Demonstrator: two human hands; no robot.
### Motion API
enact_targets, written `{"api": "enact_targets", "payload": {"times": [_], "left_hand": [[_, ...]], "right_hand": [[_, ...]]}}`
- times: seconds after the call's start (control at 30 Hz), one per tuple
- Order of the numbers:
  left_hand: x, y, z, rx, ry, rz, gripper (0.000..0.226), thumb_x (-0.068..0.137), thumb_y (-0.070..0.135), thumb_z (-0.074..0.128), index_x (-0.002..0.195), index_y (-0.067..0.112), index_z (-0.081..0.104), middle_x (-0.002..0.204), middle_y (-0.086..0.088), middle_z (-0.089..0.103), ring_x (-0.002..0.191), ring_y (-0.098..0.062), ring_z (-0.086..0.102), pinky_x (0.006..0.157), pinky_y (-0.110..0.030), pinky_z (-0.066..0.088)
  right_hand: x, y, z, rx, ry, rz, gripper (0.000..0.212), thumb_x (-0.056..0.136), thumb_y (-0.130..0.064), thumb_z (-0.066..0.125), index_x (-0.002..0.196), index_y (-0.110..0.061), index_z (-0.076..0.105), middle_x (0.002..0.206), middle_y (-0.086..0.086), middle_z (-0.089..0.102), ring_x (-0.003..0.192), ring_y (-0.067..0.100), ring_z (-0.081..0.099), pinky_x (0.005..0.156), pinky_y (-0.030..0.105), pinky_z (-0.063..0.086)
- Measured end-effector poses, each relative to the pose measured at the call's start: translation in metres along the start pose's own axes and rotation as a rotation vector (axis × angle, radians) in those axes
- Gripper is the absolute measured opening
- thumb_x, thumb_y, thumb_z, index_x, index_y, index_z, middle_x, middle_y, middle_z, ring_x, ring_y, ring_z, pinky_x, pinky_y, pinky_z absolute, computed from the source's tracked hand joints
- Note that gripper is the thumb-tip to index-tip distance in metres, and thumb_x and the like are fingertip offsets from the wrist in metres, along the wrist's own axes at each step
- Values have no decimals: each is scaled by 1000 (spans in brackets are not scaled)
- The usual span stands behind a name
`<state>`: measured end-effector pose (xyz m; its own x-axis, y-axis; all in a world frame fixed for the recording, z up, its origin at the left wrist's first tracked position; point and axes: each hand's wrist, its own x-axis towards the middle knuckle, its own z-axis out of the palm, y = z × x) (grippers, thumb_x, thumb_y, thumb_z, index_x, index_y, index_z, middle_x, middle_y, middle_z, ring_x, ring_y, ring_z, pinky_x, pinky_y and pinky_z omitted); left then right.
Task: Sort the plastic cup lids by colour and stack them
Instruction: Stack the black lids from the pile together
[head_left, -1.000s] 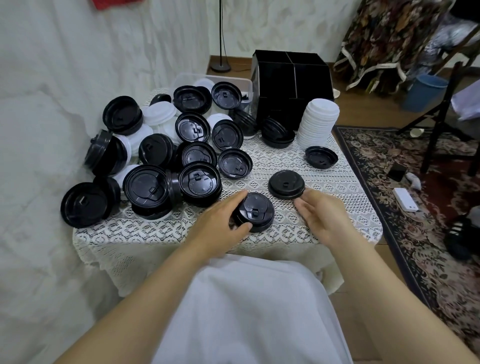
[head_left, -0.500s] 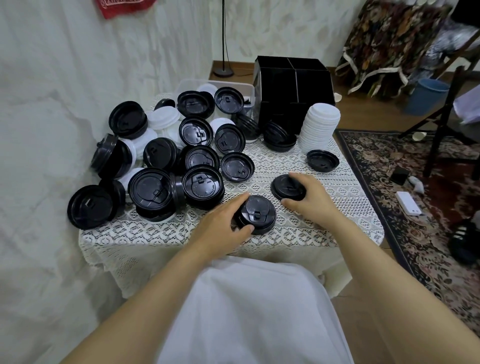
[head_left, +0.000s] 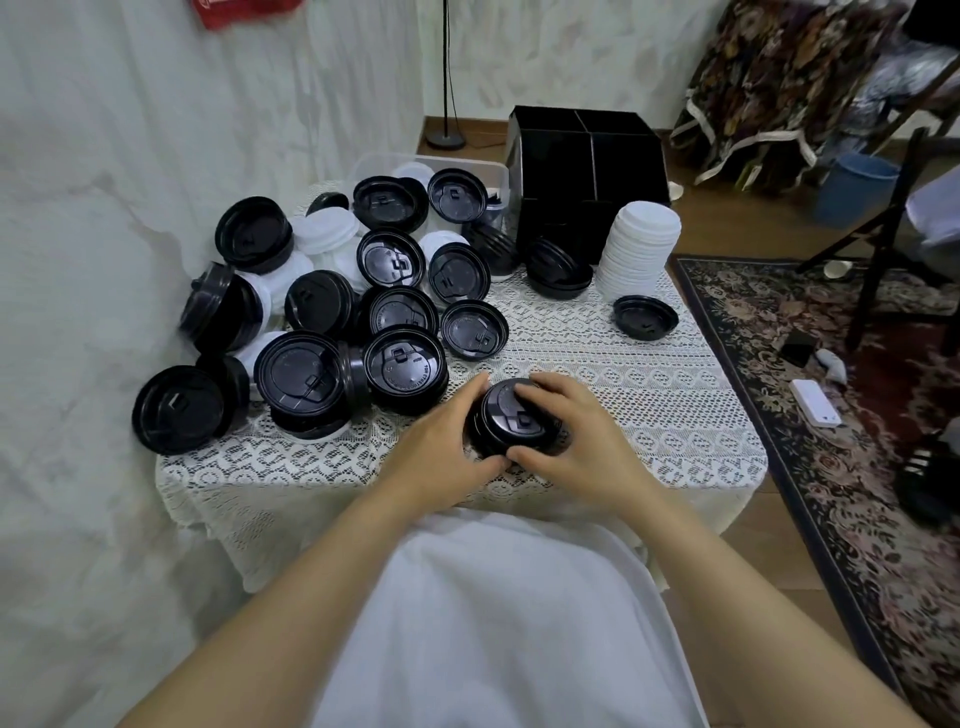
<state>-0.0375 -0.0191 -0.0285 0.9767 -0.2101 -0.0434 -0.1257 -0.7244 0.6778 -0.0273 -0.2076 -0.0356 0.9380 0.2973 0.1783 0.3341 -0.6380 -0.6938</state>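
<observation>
Nearest the person, both hands close round a short stack of black plastic cup lids standing on the lace-covered surface. The left hand cups the stack's left side with curled fingers. The right hand lies over its right side, fingers bent across the top lid and thumb at the near rim. Each hand has hold of the stack and nothing else. The top lid appears to be getting pressed or squared onto those under it.

Just beyond the left hand and spreading away to its left lies a heap of loose black and white plastic lids, tumbled together, some on edge, many upside down. This is plainly unsorted, and it is the bulk of the work.

Beyond the right hand, well apart from it, a single black lid lies upturned by itself. Farther on stand a tall stack of white plastic lids and, just to its left, a low stack of black lids. Behind them sit a black divided box and a clear plastic tub with more lids in it.

By my reckoning the job is begun but far from half done. One white stack and two small black ones exist, while most of the lids wait in the heap.
</observation>
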Motion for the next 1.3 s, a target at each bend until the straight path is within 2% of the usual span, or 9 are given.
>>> {"api": "enact_targets", "payload": {"times": [0.13,0.2,0.37,0.5,0.63,0.9,1.1,1.3], "left_hand": [[1,0,-1,18,13,2,94,79,40,74,152,35,16,153,12,35,138,-11,35,105,-25,30],[1,0,0,21,9,7,92,80,38,73,152,34,18,153,11,34,139,-11,34,105,-24,30],[-1,-2,-2,-24,4,63,77,86,20,65,151,29,25,156,12,28,142,-7,26,114,-24,22],[-1,-4,-1,-63,2,68,68,92,24,59,151,32,26,154,19,26,141,1,21,112,-20,16],[0,-5,0,-35,-2,81,68,93,26,58,151,34,25,155,18,26,142,-1,22,112,-20,17],[3,-6,0,52,-24,50,66,94,29,56,152,31,24,157,13,25,143,-9,23,110,-22,18],[1,-5,1,8,-25,20,66,93,29,58,151,34,26,155,12,30,141,-9,27,107,-21,21],[-2,-4,-1,-84,-31,25,60,97,28,51,151,35,26,155,15,28,141,-3,24,115,-29,22]], "right_hand": [[1,0,6,32,-4,-10,68,76,-23,82,137,-19,54,134,-11,43,127,3,37,110,17,27],[2,0,7,20,-18,-14,69,75,-23,83,138,-18,54,135,-8,43,128,6,38,112,19,27],[2,0,7,34,-36,2,70,75,-24,83,138,-16,54,140,-2,43,132,10,37,115,26,28],[4,1,7,4,-52,0,70,75,-28,83,137,-16,55,139,-3,44,131,10,39,114,25,29],[5,3,6,-34,-47,-12,69,73,-30,84,136,-19,57,137,-3,46,129,11,42,111,26,31],[8,5,7,28,-106,53,70,74,-32,84,137,-22,55,133,-18,39,122,-4,38,104,13,27],[5,6,7,64,-124,82,77,69,-30,87,139,-26,52,137,-20,35,125,-5,34,106,11,25],[3,2,5,58,-99,82,77,70,-24,87,139,-27,52,133,-18,36,121,-2,37,102,8,25]]}}
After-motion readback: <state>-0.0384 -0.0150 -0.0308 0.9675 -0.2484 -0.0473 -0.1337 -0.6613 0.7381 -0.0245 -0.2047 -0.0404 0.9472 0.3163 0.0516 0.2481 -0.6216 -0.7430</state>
